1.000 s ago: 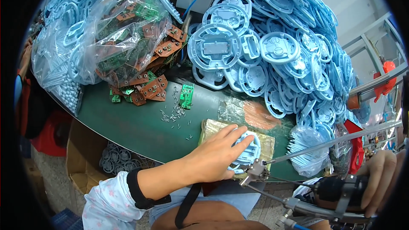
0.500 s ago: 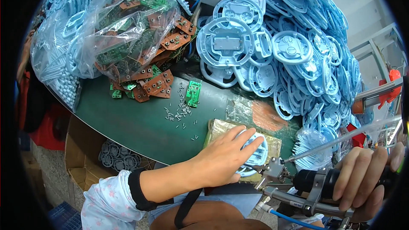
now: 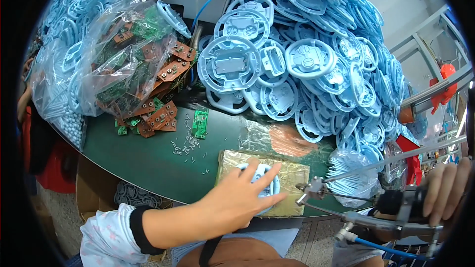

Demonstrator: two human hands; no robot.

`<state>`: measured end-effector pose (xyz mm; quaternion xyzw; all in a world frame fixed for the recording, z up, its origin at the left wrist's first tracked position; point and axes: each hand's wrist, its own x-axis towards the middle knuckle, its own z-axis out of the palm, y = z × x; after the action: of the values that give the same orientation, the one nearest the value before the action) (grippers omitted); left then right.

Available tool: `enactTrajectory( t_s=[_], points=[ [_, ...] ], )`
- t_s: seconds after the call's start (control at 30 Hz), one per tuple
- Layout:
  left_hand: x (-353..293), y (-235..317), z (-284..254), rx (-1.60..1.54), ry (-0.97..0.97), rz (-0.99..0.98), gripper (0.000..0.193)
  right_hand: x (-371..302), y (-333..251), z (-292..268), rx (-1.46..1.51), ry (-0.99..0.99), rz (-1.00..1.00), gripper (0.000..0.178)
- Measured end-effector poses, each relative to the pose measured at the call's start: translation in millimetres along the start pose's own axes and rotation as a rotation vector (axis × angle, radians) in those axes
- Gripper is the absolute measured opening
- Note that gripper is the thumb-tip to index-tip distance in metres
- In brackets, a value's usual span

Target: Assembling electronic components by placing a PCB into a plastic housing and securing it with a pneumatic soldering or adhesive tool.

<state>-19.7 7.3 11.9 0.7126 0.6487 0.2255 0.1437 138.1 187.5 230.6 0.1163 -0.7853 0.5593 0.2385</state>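
On a tape-wrapped block [image 3: 294, 178] lies a light blue plastic steering-wheel part [image 3: 269, 188]. My left hand [image 3: 242, 190] grips it from above, fingers spread across the ring and covering much of it. Farther right, my right hand [image 3: 448, 188] is closed around the black body of a clamped screwdriver [image 3: 396, 205]. The screwdriver's metal tip [image 3: 311, 188] points left, apart from the wheel part, over the block's right side. A blue air hose [image 3: 381, 249] runs beneath the tool. My right fingers are partly lost in the dark rim.
Loose screws [image 3: 188, 143] lie beside a green circuit board [image 3: 200, 124]. A clear bag of boards [image 3: 128, 59] stands behind, left. Blue wheel parts [image 3: 336, 69] pile high at the back right. A bag of white sticks [image 3: 351, 175] sits near the screwdriver. Below the table is a carton [image 3: 96, 183].
The view has shifted, so the table appears farther left and lower. The screwdriver has drawn away rightward from the wheel part. My left hand stays on the part, its fingers rearranged.
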Motion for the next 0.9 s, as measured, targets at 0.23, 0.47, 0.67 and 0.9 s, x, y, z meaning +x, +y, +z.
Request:
enactTrajectory(
  t_s=[0.23,0.47,0.67,0.9],
  points=[
    [23,16,-11,0.188,-0.137,0.000,0.053,-3,49,15,-0.079,0.167,-0.119,0.044],
    [18,11,-11,0.210,-0.138,-0.030,0.046,5,79,18,0.038,0.072,-0.074,0.033],
    [27,15,-13,0.107,-0.138,-0.005,0.052,3,83,23,0.146,0.166,-0.107,0.031],
    [6,17,9,-0.354,0.049,-0.107,0.079,-5,35,-17,0.093,0.087,-0.131,0.050]
  ],
)
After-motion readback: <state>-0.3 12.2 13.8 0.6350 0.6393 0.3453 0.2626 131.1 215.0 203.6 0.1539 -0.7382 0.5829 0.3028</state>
